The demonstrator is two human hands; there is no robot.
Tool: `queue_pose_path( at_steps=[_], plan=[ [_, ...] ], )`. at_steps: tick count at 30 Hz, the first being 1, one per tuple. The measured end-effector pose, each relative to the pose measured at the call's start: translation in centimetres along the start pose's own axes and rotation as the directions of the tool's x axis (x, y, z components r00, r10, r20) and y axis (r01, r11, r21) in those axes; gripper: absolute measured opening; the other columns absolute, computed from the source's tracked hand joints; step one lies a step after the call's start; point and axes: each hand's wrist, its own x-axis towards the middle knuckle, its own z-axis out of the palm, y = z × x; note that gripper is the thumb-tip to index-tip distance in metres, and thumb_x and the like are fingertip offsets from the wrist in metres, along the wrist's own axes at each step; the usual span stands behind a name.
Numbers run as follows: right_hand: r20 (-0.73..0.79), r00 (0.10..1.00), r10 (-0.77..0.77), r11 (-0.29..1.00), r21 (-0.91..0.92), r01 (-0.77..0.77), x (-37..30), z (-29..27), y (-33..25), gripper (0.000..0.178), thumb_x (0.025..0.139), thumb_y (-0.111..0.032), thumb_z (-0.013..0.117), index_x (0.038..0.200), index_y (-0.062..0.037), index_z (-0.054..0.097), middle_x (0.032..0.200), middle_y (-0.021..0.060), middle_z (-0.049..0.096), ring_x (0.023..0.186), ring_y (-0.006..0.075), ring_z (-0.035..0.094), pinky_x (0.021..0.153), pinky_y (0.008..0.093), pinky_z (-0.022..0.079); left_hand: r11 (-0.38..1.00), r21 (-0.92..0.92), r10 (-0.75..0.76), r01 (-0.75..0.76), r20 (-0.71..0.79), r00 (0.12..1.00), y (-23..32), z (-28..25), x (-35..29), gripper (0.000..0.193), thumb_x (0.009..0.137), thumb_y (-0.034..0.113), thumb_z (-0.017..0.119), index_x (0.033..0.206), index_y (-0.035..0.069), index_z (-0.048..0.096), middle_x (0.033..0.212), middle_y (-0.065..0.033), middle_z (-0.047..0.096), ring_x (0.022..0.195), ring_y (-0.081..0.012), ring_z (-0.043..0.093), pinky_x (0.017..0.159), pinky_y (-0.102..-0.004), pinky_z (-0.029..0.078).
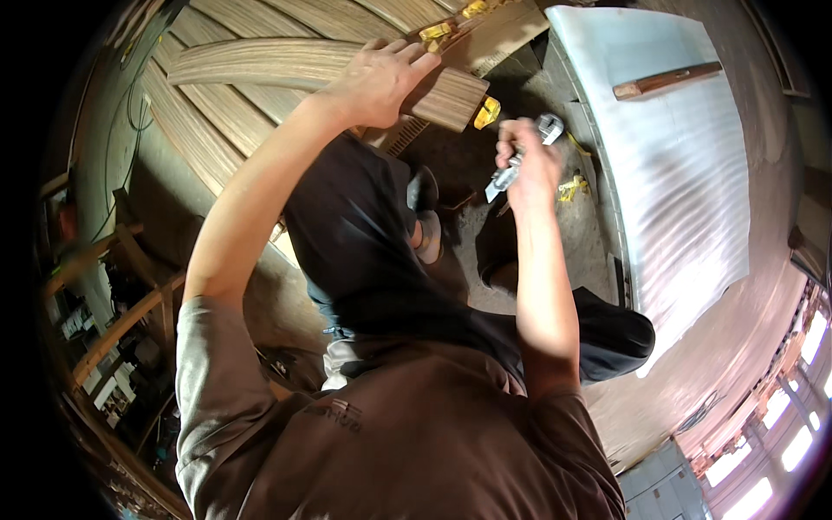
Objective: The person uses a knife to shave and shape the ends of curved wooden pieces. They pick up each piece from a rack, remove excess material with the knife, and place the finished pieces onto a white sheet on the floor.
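My left hand (381,82) lies across a brown wood-grained board (260,62) near its right end, fingers curled over the far edge. This board rests on several similar boards (195,130). My right hand (529,160), blurred a little, is closed around a shiny silver tool (503,180) with a rounded upper end and a flat lower end; its exact kind is unclear. A yellow piece (487,113) sits by the board's right end, between the two hands. Part of the tool is hidden by my fingers.
To the right stands a surface covered with a pale bluish sheet (676,156), a short brown wooden bar (667,81) lying on it. Yellow scraps (572,187) lie near its left edge. My dark-trousered leg (347,225) is beside the boards. A wooden rack (113,347) stands far left.
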Motion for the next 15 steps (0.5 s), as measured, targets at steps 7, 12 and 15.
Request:
queue_pose_path(
  at_steps=[7, 12, 15],
  plan=[
    [0.172, 0.902, -0.396, 0.664, -0.625, 0.411, -2.6, -0.3, -6.8, 0.057, 0.105, -0.05, 0.047, 0.11, -0.0004, 0.074, 0.083, 0.006, 0.071, 0.072, 0.0089, 0.054, 0.07, 0.0271, 0.045, 0.997, 0.027, -0.075, 0.072, 0.124, 0.989, 0.8, 1.1, 0.3, 0.097, 0.063, 0.022, 0.089, 0.146, 0.012, 0.04, 0.131, -0.0089, 0.055, 0.13, -0.0271, 0.05, 0.107, -0.0431, 0.039],
    [0.261, 0.836, -0.482, 0.444, -0.75, 0.49, -2.6, 0.9, -6.6, 0.054, 0.104, -0.047, 0.051, 0.1, 0.0014, 0.075, 0.087, 0.0093, 0.069, 0.08, 0.0128, 0.06, 0.074, 0.03, 0.049, 0.994, 0.016, -0.112, 0.111, 0.214, 0.97, 0.9, 0.5, 1.0, 0.098, 0.059, 0.022, 0.092, 0.143, 0.014, 0.042, 0.135, -0.0066, 0.054, 0.132, -0.0265, 0.049, 0.109, -0.0429, 0.038],
    [0.272, 0.853, -0.446, 0.403, -0.79, 0.462, -3.0, 0.3, -6.5, 0.039, 0.102, -0.035, 0.059, 0.107, 0.0004, 0.074, 0.083, 0.0075, 0.068, 0.07, 0.0126, 0.063, 0.066, 0.0274, 0.05, 0.992, -0.013, -0.121, 0.127, 0.219, 0.968, 0.4, 0.4, 0.9, 0.099, 0.056, 0.021, 0.092, 0.143, 0.015, 0.044, 0.134, -0.0062, 0.054, 0.132, -0.0262, 0.049, 0.111, -0.0422, 0.036]
  ],
)
